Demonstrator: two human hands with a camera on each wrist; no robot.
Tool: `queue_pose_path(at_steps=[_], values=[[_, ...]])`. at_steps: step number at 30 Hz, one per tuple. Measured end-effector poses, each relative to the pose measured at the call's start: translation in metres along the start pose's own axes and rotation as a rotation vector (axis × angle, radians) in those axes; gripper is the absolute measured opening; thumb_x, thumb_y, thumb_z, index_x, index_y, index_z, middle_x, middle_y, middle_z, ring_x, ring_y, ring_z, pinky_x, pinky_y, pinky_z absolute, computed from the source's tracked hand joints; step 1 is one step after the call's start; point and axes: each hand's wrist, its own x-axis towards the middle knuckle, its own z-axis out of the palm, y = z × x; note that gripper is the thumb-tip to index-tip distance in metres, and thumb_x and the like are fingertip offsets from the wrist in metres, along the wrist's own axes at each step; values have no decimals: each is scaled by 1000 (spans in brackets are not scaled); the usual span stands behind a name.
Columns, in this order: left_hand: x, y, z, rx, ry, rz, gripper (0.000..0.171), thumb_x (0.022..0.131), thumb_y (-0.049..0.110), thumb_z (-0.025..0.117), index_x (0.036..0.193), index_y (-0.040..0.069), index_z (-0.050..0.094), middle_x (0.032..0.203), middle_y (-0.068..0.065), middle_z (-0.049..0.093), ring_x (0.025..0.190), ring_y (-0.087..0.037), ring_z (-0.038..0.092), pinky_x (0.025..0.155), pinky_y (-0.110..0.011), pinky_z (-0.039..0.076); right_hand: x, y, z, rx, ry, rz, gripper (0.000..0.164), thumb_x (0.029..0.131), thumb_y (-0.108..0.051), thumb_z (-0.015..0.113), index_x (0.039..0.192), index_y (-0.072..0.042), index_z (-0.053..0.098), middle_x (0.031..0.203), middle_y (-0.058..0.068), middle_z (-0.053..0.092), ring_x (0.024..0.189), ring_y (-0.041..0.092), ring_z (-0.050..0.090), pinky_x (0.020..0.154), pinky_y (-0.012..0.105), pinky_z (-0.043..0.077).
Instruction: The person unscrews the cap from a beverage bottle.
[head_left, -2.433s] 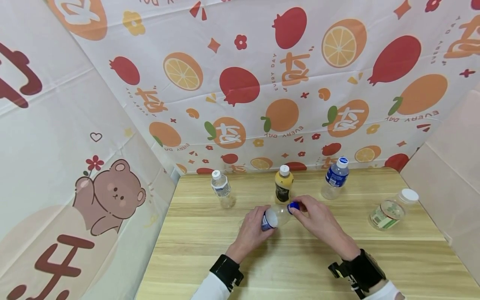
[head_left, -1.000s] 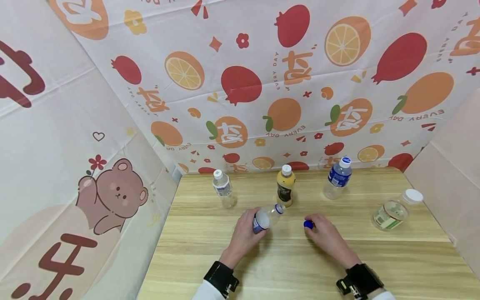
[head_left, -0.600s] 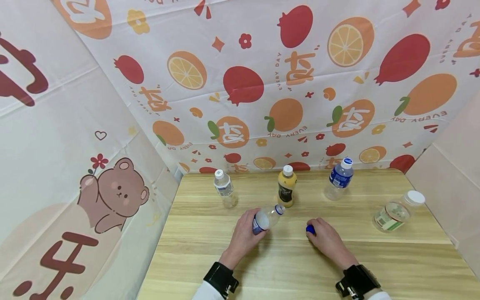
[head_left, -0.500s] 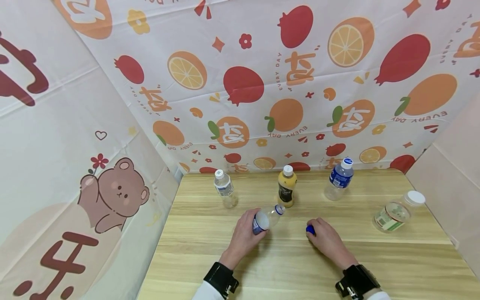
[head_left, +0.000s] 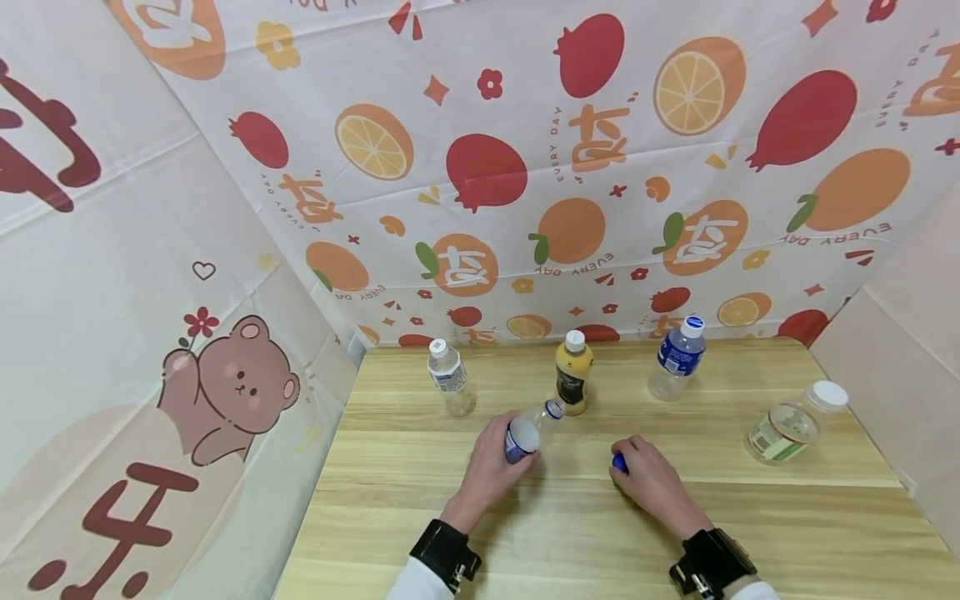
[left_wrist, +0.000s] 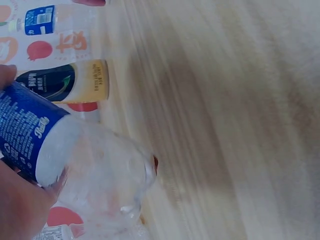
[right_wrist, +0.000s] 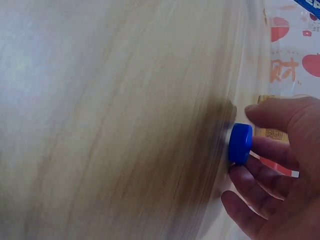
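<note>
In the head view my left hand (head_left: 493,462) grips a clear plastic bottle (head_left: 521,440) with a blue label. The bottle is tilted, its uncapped neck pointing up and to the right. The left wrist view shows its clear base (left_wrist: 107,175) over the wooden table, with fingers and thumb round the label. Low over the table, my right hand (head_left: 654,479) is at a blue bottle cap (right_wrist: 240,143). The right wrist view has the fingers against the cap and the thumb slightly apart from it. The cap sits at the tabletop or very close to it.
On the wooden table (head_left: 570,542) stand a clear capped bottle (head_left: 450,379), a yellow drink bottle (head_left: 573,375), a blue-labelled bottle (head_left: 678,358) and a wide jar with a white lid (head_left: 787,429). A fruit-print cloth (head_left: 525,250) hangs behind.
The right hand has taken the blue cap off the bottle and moved it right, down to the table. Its thumb has since spread from the cap. The left hand shifted slightly with the bottle.
</note>
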Motion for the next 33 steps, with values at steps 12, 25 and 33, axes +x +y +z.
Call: queue_pose_path(at_steps=[12, 25, 33], values=[[22, 0, -12, -188, 2, -103, 70, 88, 30, 80, 144, 3, 48, 133, -17, 60, 117, -31, 61, 95, -50, 54, -5, 4, -18, 38, 25, 41, 33, 93, -21, 76, 118, 1, 69, 116, 18, 65, 108, 39, 64, 92, 57, 53], [70, 3, -25, -351, 59, -213, 72, 88, 30, 80, 145, 2, 46, 132, -17, 59, 117, -32, 60, 96, -52, 52, -16, 14, -34, 76, 102, 14, 34, 93, -21, 75, 119, 0, 70, 120, 17, 67, 112, 40, 64, 93, 58, 53], [87, 7, -16, -350, 124, -291, 71, 84, 30, 83, 137, 4, 44, 127, -21, 62, 115, -34, 62, 94, -53, 53, -16, 16, -36, 83, 96, 14, 40, 94, -22, 74, 124, 3, 66, 122, 20, 66, 114, 42, 63, 94, 60, 52]])
